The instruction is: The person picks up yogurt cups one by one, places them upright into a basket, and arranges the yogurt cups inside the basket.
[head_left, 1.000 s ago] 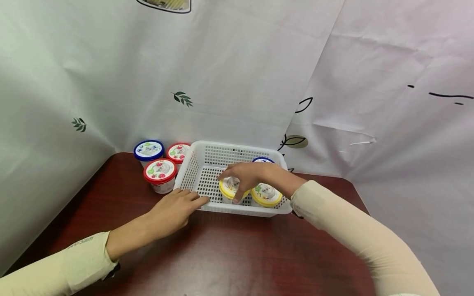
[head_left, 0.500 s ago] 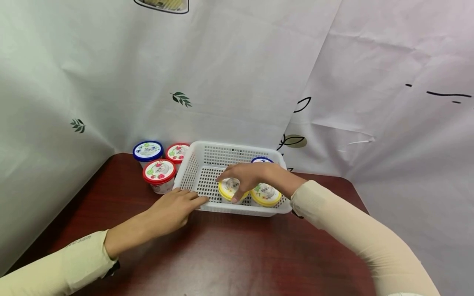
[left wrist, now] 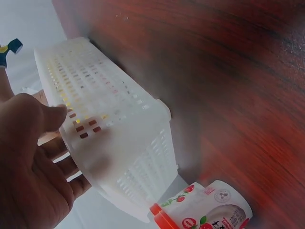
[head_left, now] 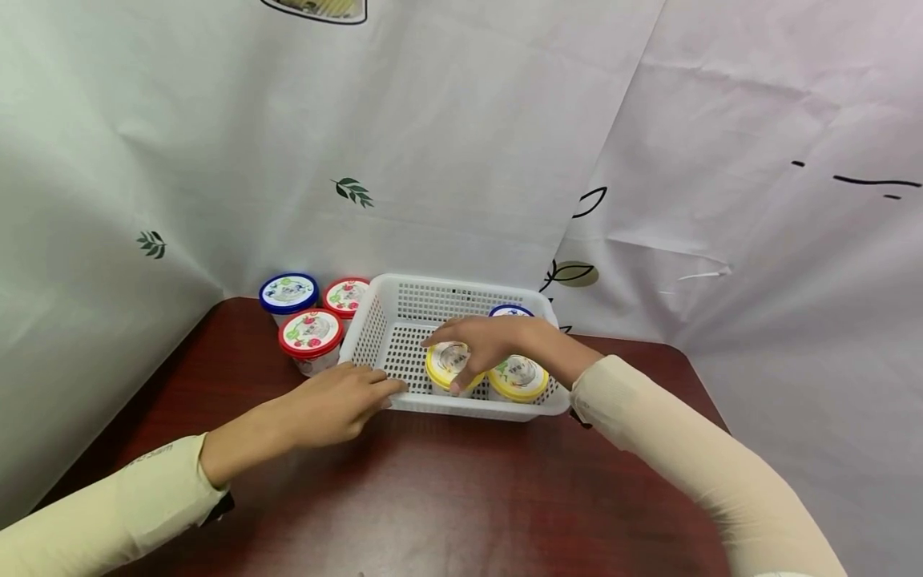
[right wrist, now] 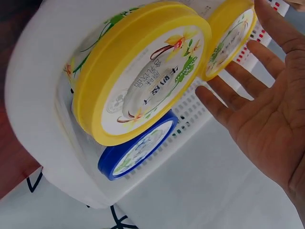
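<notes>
Beyond the open near part of the table (head_left: 447, 497), the left hand (head_left: 342, 403) pinches the near-left rim of the one white basket (head_left: 461, 409), its thumb outside, which only the left wrist view shows. The right hand (head_left: 479, 344) is spread wide around the left yellow-lidded tub (head_left: 449, 362) inside; whether it touches cannot be told; grid floor lies free at left, a second yellow-lidded tub (head_left: 517, 378) at right, one blue-lidded tub (head_left: 512, 310) behind. Outside, at left, stand two red-lidded tubs (head_left: 312, 332) and, farther, another blue-lidded tub (head_left: 288, 292).

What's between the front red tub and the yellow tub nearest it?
In the head view: the left wall of the white basket, then a bare bit of its holey floor.
</notes>
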### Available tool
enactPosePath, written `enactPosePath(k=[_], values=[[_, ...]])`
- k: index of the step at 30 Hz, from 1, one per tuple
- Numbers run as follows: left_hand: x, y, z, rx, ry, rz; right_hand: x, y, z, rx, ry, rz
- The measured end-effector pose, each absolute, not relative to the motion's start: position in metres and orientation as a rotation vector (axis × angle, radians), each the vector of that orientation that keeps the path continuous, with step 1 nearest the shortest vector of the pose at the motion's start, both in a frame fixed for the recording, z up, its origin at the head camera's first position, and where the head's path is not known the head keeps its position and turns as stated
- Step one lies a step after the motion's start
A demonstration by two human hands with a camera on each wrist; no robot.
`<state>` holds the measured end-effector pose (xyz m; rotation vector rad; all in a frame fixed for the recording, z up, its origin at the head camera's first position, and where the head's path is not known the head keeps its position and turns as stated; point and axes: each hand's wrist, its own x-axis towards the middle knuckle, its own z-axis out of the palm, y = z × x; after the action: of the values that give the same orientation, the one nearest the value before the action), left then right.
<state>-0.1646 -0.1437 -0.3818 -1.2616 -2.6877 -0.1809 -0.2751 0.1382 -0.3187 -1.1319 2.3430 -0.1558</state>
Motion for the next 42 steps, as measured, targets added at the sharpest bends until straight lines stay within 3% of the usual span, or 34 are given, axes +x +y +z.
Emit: enactPosePath(k=[18,31,42], values=[[-0.184,-0.161,-0.362,-1.157,-2.738,-0.405,-0.253,0.172,-0.32,-1.115,2.544,-0.348],[-0.216,-0.194,-0.361,-0.969,-2.572,-0.357,-0.222,0.198,-0.33,-1.179,2.664,-0.418],[-0.235,-0.22,-0.356,-0.752,-2.876,-0.387,-0.198,0.219,-0.333,-1.246,2.805,-0.425]])
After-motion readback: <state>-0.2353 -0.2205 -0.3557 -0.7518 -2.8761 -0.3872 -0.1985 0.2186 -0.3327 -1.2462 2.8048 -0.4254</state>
